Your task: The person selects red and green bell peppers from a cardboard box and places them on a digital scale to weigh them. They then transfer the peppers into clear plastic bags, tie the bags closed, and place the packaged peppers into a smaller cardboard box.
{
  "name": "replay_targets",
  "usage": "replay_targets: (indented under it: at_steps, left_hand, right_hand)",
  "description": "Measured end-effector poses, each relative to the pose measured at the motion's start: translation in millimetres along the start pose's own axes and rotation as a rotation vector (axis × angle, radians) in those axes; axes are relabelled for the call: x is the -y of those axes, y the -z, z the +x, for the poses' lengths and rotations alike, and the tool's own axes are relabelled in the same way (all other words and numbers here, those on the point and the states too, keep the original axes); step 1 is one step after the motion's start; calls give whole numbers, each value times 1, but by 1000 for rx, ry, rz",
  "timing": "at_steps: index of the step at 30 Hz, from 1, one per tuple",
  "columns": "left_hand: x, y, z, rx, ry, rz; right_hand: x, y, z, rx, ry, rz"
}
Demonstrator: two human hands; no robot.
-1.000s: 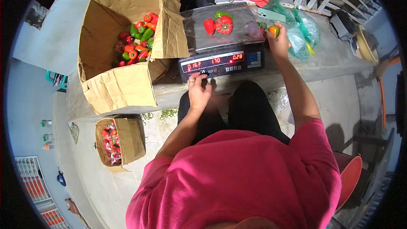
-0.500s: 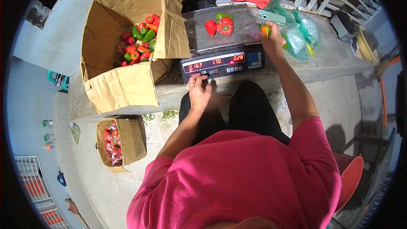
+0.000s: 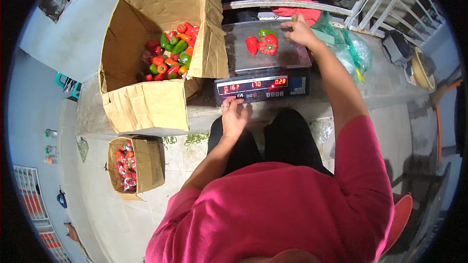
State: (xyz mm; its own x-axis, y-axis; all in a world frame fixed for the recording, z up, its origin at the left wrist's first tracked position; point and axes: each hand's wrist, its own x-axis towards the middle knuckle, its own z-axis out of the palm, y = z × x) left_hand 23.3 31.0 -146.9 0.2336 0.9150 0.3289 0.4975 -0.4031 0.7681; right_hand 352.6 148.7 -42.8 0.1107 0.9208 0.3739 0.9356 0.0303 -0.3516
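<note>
My left hand [image 3: 234, 116] rests fingers-spread at the scale [image 3: 263, 86] front; right hand [image 3: 301, 31] pinches something small, unclear, beside 3 peppers [image 3: 262, 44] on its tray.

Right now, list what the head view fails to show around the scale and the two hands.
- Right hand: something green peeks out above the fingers; the hand hides most of it, so its kind is unclear.
- Left hand: fingers lie at the scale front edge; which key they touch is too small to tell.
- Large cardboard box: its flaps and walls cover part of the peppers inside.
- Green plastic bags: contents blurred by the plastic.
</note>
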Motion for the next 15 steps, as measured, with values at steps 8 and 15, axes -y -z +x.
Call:
replay_targets:
  at_steps: [8, 15]
  left_hand:
    - [5, -2, 4, 9, -6, -28]
    - [9, -5, 6, -10, 1, -93]
  right_hand:
    - [34, 0, 69, 365, 105, -98]
    - [44, -21, 90, 645, -158, -263]
